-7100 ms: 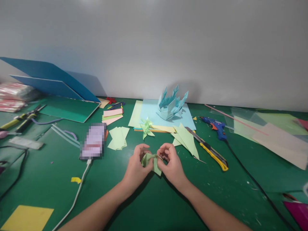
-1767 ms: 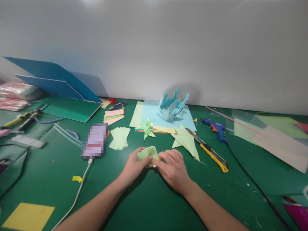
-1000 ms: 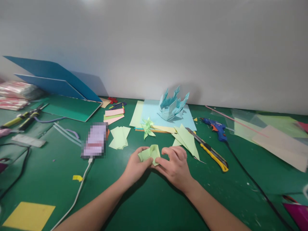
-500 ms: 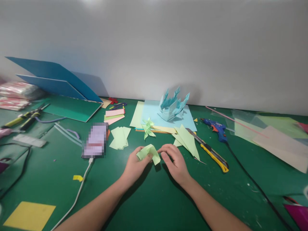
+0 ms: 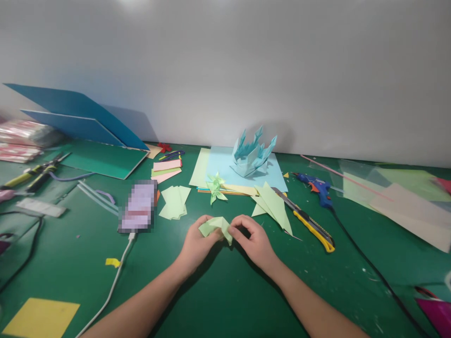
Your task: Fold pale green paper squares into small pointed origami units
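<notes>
Between my hands, just above the green table, is a creased piece of light green paper (image 5: 214,224). My left hand (image 5: 198,240) is closed on its left side, thumb in front. My right hand (image 5: 251,238) pinches its right edge between thumb and fingers; some fingertips are hidden behind the paper. Beyond it lies a folded green paper flower (image 5: 216,187). A small stack of light green paper pieces (image 5: 175,202) is to the left. To the right are larger green paper pieces (image 5: 273,206) and a yellow utility knife (image 5: 312,227).
A blue folded-paper bowl (image 5: 251,157) stands on coloured sheets at the back. A blue glue gun (image 5: 319,188) with a black cord lies right. Leftward are a phone (image 5: 138,206) on a white cable, pliers (image 5: 44,176), blue boards (image 5: 81,124) and a yellow paper square (image 5: 40,318).
My right hand has moved left and its thumb and fingers have closed on the paper's right edge. That right part of the paper now folds downward.
</notes>
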`<state>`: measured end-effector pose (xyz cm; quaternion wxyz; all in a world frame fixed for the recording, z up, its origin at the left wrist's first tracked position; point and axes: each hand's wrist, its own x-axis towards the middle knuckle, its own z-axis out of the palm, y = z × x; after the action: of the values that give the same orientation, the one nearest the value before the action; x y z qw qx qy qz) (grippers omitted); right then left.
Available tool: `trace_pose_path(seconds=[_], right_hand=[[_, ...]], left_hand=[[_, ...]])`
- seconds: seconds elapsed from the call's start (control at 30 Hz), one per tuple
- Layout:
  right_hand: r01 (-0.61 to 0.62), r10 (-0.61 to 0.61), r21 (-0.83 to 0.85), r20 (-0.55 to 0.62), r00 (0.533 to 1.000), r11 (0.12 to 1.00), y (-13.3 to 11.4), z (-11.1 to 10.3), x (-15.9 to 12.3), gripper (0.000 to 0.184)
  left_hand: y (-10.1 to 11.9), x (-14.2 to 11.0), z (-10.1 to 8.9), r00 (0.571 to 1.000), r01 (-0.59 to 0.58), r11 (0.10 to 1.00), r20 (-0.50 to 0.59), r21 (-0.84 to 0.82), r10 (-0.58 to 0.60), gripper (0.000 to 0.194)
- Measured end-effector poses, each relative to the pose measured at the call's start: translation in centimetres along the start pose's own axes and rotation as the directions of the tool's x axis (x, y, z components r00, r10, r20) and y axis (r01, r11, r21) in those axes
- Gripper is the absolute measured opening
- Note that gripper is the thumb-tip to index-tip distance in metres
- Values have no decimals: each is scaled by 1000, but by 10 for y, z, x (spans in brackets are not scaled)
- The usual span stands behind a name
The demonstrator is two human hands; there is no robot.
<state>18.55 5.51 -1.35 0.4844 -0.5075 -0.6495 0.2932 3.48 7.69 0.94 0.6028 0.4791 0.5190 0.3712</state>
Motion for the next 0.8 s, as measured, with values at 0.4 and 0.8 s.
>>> trace_pose_path(seconds=[0.4, 0.8], right_hand=[[-102, 100, -43, -46, 994, 994, 3, -1, -1, 24], [-204, 202, 78, 33, 979, 976, -5, -2, -1, 19]], left_hand=[[1, -1, -6, 989, -42, 997, 146, 68, 32, 38], [2, 4, -4, 999, 37, 995, 27, -88, -35, 38]])
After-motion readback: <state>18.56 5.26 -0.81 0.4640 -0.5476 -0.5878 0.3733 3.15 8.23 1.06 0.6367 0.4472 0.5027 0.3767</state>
